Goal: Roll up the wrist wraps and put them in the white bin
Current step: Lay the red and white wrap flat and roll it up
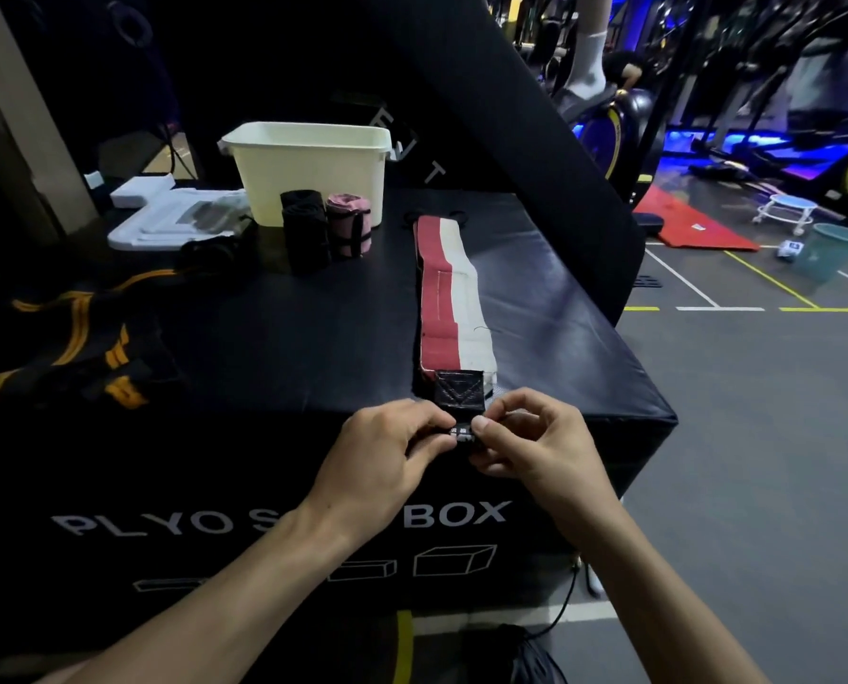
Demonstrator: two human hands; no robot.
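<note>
Both hands are at the near edge of the black plyo box [535, 298], and the lettering on its front reads "PLYO S… BOX", the middle hidden behind the left forearm, with little box outlines printed beneath. The left hand [387, 446] has its fingers curled, pinching the black end tab of the red and white wrist wrap [449, 298]. The right hand [535, 436] pinches the same tab from the other side, thumb on top. There's small white print on that tab, too small to read. The wrap lies flat, stretched out across the box top towards the far side. The white bin [308, 170] stands at the far edge, well apart from the hands. Just in front of it stand a rolled black wrap [303, 234] and a rolled pink wrap [348, 224], side by side, touching.
</note>
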